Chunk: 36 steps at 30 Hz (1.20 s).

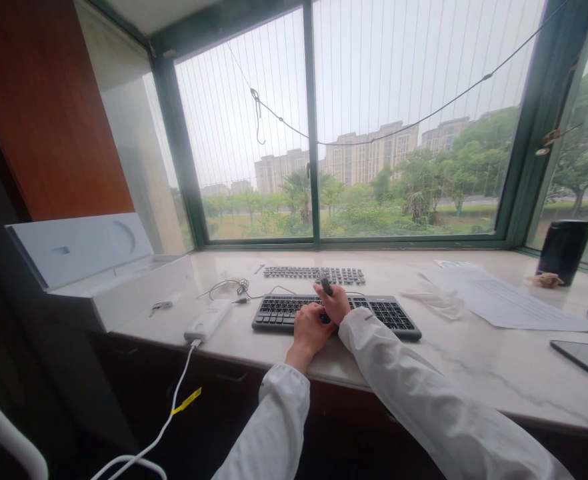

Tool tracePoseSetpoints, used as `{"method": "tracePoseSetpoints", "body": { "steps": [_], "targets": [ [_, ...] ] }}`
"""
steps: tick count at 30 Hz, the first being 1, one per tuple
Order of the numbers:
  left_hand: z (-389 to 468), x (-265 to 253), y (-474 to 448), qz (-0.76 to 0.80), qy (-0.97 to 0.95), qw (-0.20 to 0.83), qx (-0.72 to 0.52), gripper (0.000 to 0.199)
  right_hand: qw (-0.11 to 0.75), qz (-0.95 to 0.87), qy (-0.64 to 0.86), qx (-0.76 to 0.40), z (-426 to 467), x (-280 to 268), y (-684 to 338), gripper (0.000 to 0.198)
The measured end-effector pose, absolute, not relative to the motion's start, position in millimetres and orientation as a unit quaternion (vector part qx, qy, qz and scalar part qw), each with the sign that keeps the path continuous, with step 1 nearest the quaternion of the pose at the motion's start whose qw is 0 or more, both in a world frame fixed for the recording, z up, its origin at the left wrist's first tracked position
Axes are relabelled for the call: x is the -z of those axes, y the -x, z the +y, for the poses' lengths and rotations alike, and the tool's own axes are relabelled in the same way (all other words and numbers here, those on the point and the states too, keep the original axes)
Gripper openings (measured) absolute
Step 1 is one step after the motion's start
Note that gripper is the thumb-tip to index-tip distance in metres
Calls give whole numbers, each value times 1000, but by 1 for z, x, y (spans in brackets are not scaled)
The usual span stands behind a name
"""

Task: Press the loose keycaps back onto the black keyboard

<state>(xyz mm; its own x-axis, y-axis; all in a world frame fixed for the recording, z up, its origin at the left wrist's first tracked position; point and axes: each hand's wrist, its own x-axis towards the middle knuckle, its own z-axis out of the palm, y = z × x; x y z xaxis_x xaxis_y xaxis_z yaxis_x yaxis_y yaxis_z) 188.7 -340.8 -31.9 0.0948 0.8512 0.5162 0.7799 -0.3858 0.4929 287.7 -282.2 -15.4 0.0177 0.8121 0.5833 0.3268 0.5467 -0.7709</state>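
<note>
White sleeves (pixel 404 383) reached over the counter (pixel 474 360) to a black keyboard (pixel 279 312). Above it, the right hand (pixel 337 305) gripped a dark handle (pixel 327 287), roughly upright, seemingly for control; the left hand (pixel 310 330) curled low beside it, apparently to steady it, though what that hand held could not be told. Beyond both hands, loose keys (pixel 294 272) lay in rows, likely to preserve their order.

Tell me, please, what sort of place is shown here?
Perhaps a home or office room: a wide window stands behind a counter, which holds a keyboard and some paper.
</note>
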Motion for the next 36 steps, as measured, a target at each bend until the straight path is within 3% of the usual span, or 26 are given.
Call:
{"method": "tracePoseSetpoints", "body": {
  "steps": [8,16,23,29,32,36],
  "targets": [
    [-340,31,-189,556,-741,51,-374,23,573,-676,422,-190,-285,16,-289,48],
    [-336,33,-189,580,-739,28,-341,23,514,-774,352,-112,-295,20,-296,51],
    [-338,31,-189,569,-739,40,-359,23,577,-739,326,-120,-307,14,-289,51],
    [-339,33,-187,536,-732,84,-411,25,641,-614,458,-38,-284,-3,-323,55],
    [-338,31,-185,522,-709,110,-462,24,581,-647,493,13,-270,-5,-345,54],
    [-339,28,-181,535,-657,125,-516,23,457,-772,438,-57,-268,-3,-350,53]
  ]
}}
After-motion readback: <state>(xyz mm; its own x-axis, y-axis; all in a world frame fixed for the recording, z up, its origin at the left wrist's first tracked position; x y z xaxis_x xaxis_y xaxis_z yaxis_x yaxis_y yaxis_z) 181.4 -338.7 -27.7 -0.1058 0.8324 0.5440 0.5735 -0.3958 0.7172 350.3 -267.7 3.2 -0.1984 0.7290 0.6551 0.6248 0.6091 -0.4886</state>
